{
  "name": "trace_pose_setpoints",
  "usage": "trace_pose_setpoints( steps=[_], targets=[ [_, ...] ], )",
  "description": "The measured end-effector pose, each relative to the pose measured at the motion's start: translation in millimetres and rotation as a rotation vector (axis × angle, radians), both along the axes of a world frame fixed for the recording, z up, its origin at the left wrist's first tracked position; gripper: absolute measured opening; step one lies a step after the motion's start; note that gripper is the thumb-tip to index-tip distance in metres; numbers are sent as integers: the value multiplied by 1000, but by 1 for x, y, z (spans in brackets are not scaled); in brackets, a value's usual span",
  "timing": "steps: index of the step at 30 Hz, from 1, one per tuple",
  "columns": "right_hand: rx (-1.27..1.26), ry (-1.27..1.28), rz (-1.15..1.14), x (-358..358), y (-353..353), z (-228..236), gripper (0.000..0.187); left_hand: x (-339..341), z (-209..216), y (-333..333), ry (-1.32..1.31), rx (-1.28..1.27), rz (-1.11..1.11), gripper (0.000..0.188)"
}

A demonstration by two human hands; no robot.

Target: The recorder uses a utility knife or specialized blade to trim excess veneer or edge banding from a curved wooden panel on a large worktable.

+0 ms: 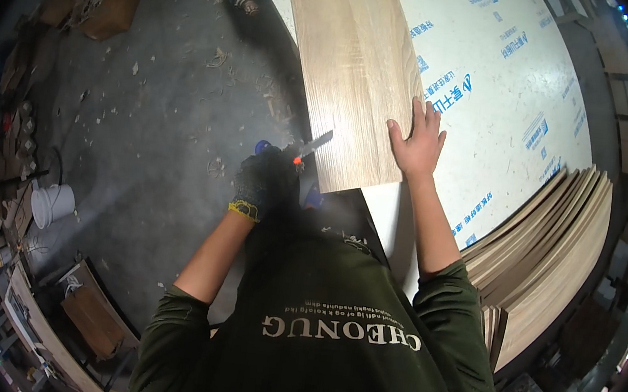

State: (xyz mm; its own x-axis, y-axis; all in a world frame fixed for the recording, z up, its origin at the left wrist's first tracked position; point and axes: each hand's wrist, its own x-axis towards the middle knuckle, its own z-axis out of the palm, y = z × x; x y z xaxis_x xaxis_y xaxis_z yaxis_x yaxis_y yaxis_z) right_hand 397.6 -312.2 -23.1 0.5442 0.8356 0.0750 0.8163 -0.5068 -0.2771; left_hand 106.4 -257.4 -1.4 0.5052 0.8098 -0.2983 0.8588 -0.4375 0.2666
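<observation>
A long wood-grain board (pixel 359 69) with a rounded far end lies before me, its left edge overhanging the floor. My left hand (pixel 263 179), in a dark glove with a yellow cuff, is closed around a hand tool (pixel 316 144) with a flat grey blade. An orange piece shows at the blade's base, and blue shows by the glove. The blade reaches across the board's near left edge; whether it touches is unclear. Bare, with fingers spread, my right hand (pixel 419 146) rests on the board's right edge.
Under the board is a white sheet-covered surface (pixel 512 87) with blue print. Wood-grain panels (pixel 547 254) are stacked on the right. A blue object (pixel 314 196) sits near my waist. Shavings litter the grey floor (pixel 159 124); a white bucket (pixel 53 205) stands at left.
</observation>
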Motion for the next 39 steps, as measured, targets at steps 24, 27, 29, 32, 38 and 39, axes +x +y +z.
trace_pose_setpoints(
  steps=[24, 27, 29, 32, 38, 39],
  targets=[
    [-18, 17, -25, -2, 1, 3, 76, 3, -7, 64, -352, 92, 3, 37],
    [-41, -28, -20, -3, 0, 5, 73, 8, -3, 59, -138, 59, -38, 31],
    [-33, -13, -20, -2, -1, 7, 73, 11, 3, 64, -113, 1, -20, 32],
    [-20, 11, -21, -4, 2, 5, 76, 0, -21, 88, -413, 180, -29, 33],
    [-25, 3, -25, 1, 2, 2, 75, 7, -29, 94, -140, 76, -8, 38],
    [-25, 3, -28, 0, 1, 2, 75, 6, -26, 98, -140, 76, -10, 38]
  ],
)
